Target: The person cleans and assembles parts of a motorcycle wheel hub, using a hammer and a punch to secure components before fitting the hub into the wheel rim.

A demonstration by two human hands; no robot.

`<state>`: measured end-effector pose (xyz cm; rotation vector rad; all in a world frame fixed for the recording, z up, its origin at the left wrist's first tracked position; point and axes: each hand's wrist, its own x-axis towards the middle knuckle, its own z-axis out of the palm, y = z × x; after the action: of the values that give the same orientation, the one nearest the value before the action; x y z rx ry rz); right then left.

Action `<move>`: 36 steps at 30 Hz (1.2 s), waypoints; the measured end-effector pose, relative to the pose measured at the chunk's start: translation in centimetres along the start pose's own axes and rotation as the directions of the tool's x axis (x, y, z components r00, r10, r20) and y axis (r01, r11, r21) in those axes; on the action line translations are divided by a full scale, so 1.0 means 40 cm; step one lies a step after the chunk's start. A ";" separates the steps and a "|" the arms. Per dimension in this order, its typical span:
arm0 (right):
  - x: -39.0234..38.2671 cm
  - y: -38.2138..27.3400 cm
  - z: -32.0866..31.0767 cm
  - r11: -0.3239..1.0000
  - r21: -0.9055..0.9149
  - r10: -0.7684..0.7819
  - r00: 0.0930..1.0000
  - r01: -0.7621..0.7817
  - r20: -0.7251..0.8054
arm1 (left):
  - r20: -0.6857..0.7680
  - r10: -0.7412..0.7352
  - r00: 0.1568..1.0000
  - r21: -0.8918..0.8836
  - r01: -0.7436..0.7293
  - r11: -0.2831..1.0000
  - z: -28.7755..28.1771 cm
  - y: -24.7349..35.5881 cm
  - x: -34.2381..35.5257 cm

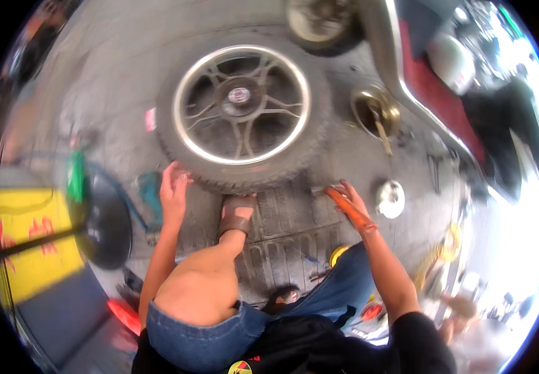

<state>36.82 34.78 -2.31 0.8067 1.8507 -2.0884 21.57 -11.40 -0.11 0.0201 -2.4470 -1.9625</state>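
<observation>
A wheel with a spoked alloy rim (264,103) and black tyre (232,176) lies flat above my feet. My left hand (176,187) is at the tyre's lower left edge with fingers apart and nothing visibly held; whether they touch the rubber, I cannot tell. My right hand (357,204) grips an orange-handled tool (344,202), probably a hammer, with its blurred metal end pointing left below the tyre's right side. A brass-coloured bowl (391,112) with a stick-like item in it sits right of the wheel. A small white metal disc (391,201) lies right of my right hand.
A scooter (410,59) stands at upper right, beside another wheel (307,31). At left are a black round disc (104,243) on a pole, a green bottle (75,177), a hose (123,199), a teal tool (151,199) and a yellow sign (17,218).
</observation>
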 end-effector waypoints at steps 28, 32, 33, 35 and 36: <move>-0.126 0.129 0.094 0.091 0.892 0.227 0.882 -0.442 0.413 | 0.358 -0.284 0.889 0.727 -0.075 0.683 0.336 -0.092 0.271; -0.153 0.106 0.051 0.262 0.866 0.329 0.883 -0.425 0.334 | 0.435 -0.377 0.818 0.747 -0.094 0.659 0.423 -0.068 0.246; -0.165 0.095 0.052 0.392 0.824 0.374 0.889 -0.410 0.264 | 0.411 -0.379 0.829 0.766 -0.089 0.636 0.426 -0.050 0.231; -0.197 0.056 0.069 0.568 0.725 0.399 0.901 -0.390 0.171 | 0.367 -0.354 0.860 0.787 -0.084 0.611 0.409 -0.044 0.212; -0.199 0.023 0.075 0.672 0.652 0.367 0.922 -0.353 0.121 | 0.353 -0.330 0.875 0.786 -0.087 0.612 0.399 -0.046 0.199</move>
<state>43.10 30.26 1.38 1.2267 0.7851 -2.4516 13.43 3.69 -5.42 -0.3283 -3.5134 -0.7555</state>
